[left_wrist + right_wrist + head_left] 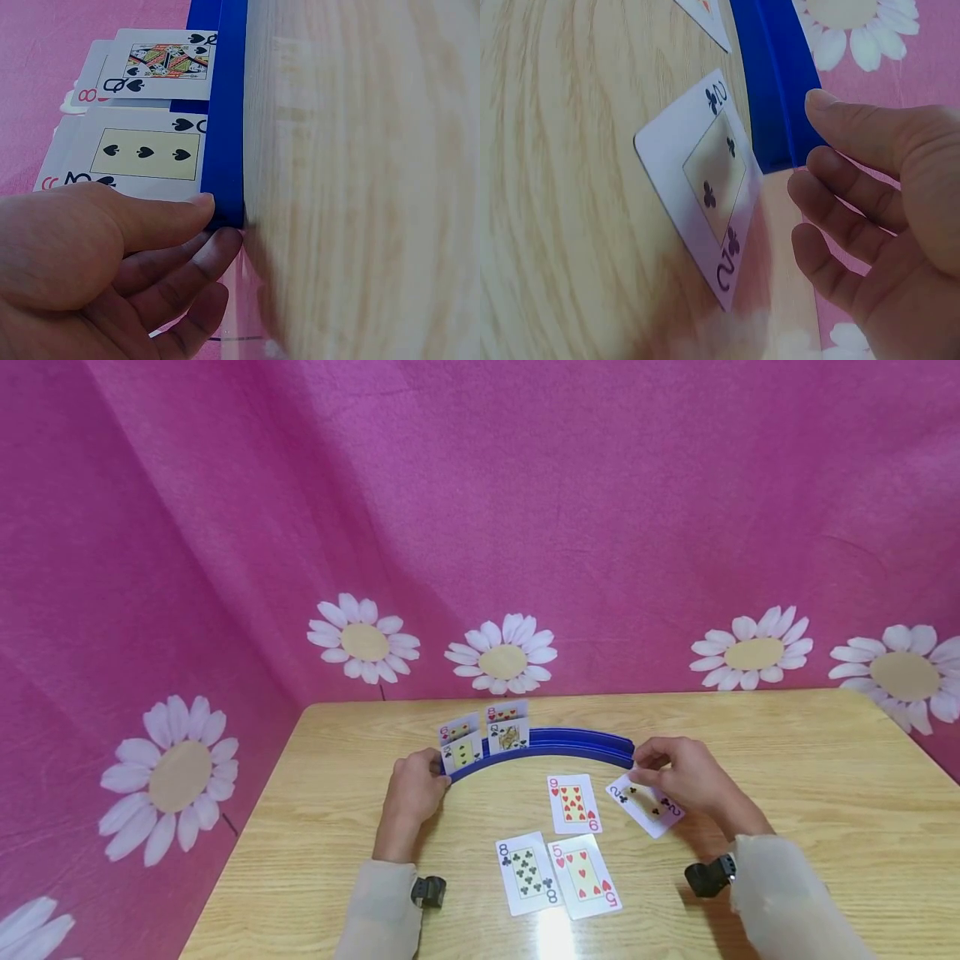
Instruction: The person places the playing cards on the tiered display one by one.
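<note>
A curved blue card holder (558, 743) stands on the table. My left hand (417, 787) grips its left end, with thumb and fingertips at the edge in the left wrist view. At the opposite end, my right hand (686, 770) pinches the holder between thumb and fingers. Upright in the holder's left part are a three of spades (146, 152) and a queen of spades (166, 64), each before a red-suited card. A two of clubs (714, 180) lies face up beneath the right hand, beside the holder's end.
On the wooden table (300, 860), a nine of hearts (573, 804), an eight of clubs (527, 872) and a five of hearts (584, 875) lie face up in front of the holder. A pink cloth (600, 527) with white flowers hangs behind the table and along its left.
</note>
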`<state>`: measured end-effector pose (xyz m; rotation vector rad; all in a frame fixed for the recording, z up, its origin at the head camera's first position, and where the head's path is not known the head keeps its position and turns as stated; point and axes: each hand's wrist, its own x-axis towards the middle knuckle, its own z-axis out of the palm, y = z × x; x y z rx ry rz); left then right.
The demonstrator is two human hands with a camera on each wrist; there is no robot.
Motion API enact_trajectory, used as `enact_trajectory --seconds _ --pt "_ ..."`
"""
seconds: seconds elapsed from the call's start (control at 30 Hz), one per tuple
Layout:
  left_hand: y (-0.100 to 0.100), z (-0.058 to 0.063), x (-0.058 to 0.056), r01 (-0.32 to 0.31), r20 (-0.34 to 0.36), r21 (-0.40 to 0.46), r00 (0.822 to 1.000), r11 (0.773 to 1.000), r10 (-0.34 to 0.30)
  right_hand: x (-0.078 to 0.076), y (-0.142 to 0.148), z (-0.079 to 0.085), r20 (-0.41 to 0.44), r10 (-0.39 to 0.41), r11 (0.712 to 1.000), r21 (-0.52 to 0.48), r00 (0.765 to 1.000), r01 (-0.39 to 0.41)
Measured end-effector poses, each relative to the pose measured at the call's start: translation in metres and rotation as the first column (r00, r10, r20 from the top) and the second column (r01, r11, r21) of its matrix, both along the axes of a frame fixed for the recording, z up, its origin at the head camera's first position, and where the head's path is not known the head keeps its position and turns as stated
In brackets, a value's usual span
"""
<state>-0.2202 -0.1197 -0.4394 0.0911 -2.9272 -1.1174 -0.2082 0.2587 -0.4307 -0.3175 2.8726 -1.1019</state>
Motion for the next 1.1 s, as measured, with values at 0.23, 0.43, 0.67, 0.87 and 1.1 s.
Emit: enact_trajectory --seconds 0.23,0.43,0.67,0.87,1.1 --pt "0.000 0.001 0.000 -0.001 -0.001 0.001 1.000 1.000 0.001 0.000 0.003 -0.003 0.036 -0.020 1.000 0.002 0.999 0.020" --pt "-0.001 0.000 -0.001 -0.003 0.005 0.004 1.000 1.000 0.003 -0.003 0.003 -0.007 0.043 -0.018 1.000 0.024 0.999 0.017" --pt "-0.001 -0.002 -0.001 0.007 0.007 0.008 1.000 1.000 -0.007 -0.006 0.004 -0.012 0.032 -0.011 0.998 0.068 0.999 0.009" --pt "0.000 -0.002 0.000 0.009 0.001 0.001 1.000 1.000 -0.009 -0.007 0.002 -0.015 0.071 -0.045 0.996 0.077 0.997 0.039" --pt "0.000 -0.001 -0.001 0.004 -0.012 -0.005 1.000 1.000 -0.004 -0.010 -0.001 -0.013 0.107 -0.078 0.992 0.102 0.991 0.067"
